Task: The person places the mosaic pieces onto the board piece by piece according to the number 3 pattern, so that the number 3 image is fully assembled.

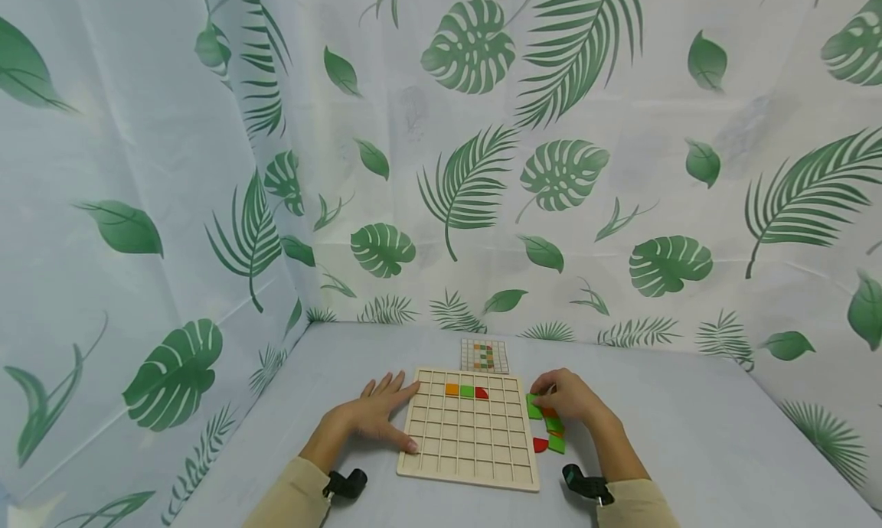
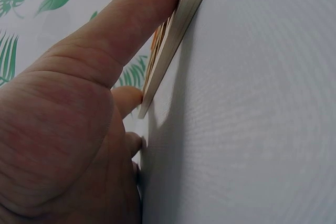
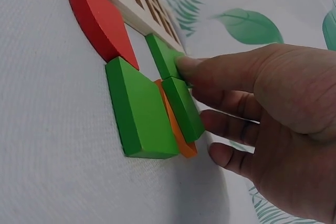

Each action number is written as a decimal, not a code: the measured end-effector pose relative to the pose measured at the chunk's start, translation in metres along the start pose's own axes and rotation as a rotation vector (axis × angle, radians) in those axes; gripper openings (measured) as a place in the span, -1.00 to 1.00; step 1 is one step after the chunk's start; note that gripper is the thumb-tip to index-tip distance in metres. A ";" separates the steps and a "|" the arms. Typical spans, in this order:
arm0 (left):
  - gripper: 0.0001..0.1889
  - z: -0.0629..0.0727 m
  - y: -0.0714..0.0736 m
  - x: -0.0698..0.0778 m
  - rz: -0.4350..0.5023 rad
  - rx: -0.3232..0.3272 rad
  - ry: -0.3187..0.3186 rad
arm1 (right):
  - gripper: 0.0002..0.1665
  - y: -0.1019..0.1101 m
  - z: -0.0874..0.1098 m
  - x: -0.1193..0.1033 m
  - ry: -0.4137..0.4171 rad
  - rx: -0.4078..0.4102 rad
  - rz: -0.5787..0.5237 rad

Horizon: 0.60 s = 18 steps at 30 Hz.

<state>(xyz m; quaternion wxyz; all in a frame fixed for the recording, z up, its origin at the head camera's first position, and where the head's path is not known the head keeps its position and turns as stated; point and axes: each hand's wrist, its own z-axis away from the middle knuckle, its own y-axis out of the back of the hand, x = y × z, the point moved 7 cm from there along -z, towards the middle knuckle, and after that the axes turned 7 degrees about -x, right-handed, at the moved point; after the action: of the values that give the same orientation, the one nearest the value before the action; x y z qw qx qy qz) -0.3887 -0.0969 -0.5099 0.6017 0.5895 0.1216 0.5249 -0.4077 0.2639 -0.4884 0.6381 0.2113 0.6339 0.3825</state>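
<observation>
A wooden grid board (image 1: 463,445) lies in front of me, with an orange tile (image 1: 452,390), a green tile (image 1: 467,392) and a red rounded tile (image 1: 481,393) side by side in one row near its far edge. My left hand (image 1: 375,412) is spread, index finger and thumb touching the board's left edge. Beyond the board's right edge, my right hand (image 1: 568,396) pinches a green square tile (image 3: 163,56) between thumb and fingers. More green tiles (image 3: 142,111), an orange tile (image 3: 187,148) and a red rounded tile (image 3: 100,19) lie close by, some overlapping.
Behind the board lies a small pattern card (image 1: 485,357) showing a grid with coloured squares. A pale cloth covers the table (image 1: 689,436). White leaf-print curtains (image 1: 620,229) rise at the back and left. Each wrist wears a black camera mount (image 1: 347,484).
</observation>
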 end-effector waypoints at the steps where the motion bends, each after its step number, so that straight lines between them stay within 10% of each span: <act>1: 0.29 0.000 0.000 0.000 0.000 -0.001 0.001 | -0.93 0.000 0.000 0.000 0.003 -0.004 -0.003; 18: 0.29 -0.001 -0.001 -0.002 0.002 -0.003 0.002 | -0.97 0.008 -0.002 -0.005 0.032 0.027 -0.136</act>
<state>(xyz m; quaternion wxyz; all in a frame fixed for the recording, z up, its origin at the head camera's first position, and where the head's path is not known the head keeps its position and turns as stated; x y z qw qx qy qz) -0.3898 -0.0972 -0.5117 0.6018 0.5883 0.1210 0.5264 -0.4109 0.2647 -0.4794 0.6496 0.1704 0.6619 0.3330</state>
